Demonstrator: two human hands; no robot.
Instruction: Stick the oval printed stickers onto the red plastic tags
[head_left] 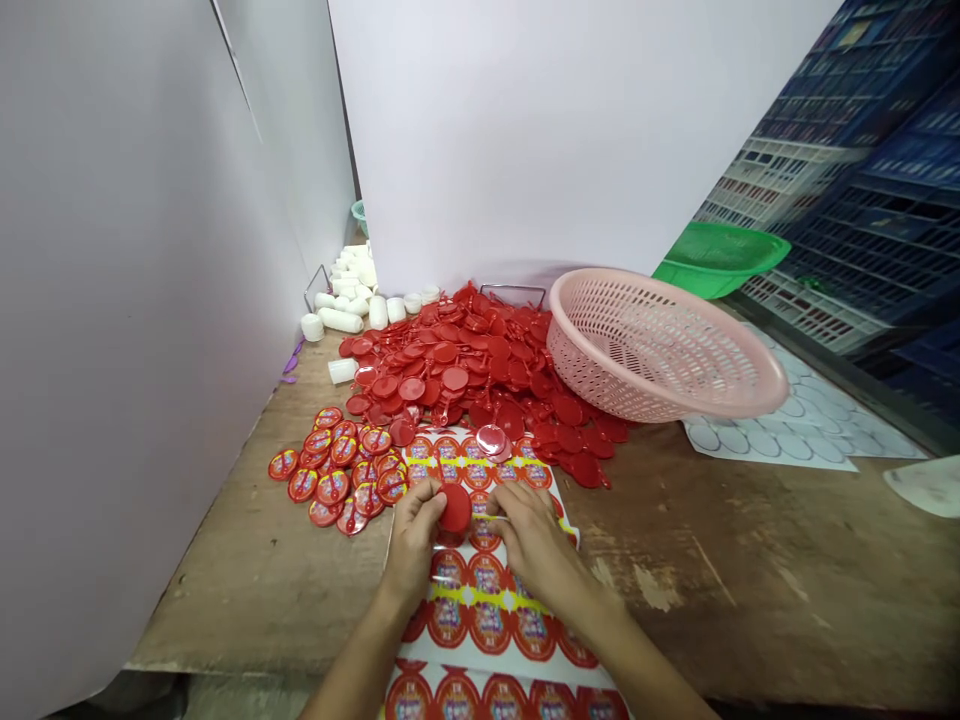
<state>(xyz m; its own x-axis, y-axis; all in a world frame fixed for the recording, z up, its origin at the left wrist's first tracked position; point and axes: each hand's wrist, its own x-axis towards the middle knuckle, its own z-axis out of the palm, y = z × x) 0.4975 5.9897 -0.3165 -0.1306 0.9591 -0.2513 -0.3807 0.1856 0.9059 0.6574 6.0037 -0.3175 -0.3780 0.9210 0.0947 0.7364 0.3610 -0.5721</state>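
Note:
My left hand pinches a round red plastic disc by its left edge, over a sheet of round stickers. The stickers are red-rimmed with colourful prints and yellow bands between rows. Just right of the disc, my right hand has its fingers curled and pinched together. A thin pale edge shows at its fingertips, too small to name. Left of the sheet lies a heap of red discs with printed faces. Behind it spreads a large pile of plain red discs with small handles.
A pink perforated basket stands right of the pile, with a green basin behind it. White plastic containers gather at the back left. Sheets with round outlines lie at right. Pale panels rise behind and left; crates stack at right.

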